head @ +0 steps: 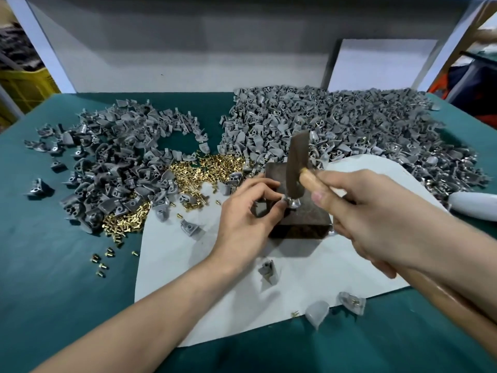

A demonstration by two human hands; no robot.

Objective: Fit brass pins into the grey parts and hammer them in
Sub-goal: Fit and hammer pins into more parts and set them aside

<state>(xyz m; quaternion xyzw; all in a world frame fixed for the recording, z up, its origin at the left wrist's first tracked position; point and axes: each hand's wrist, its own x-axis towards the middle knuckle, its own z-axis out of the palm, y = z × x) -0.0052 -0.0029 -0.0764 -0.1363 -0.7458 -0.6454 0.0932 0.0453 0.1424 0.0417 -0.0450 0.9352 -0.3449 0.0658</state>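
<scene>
On a dark rusty metal block my left hand pinches a small grey part and steadies it on the block's top. My right hand grips the wooden handle of a hammer, whose dark steel head stands upright with its lower end on or just over the part near a shiny spot. Loose brass pins lie in a golden heap behind my left hand. Whether a pin sits in the held part is hidden by my fingers.
A large heap of grey parts fills the back right, and a smaller ring-shaped heap lies back left. White paper covers the green table under the block. Stray parts and pins lie along the front, and a white rounded object sits far right.
</scene>
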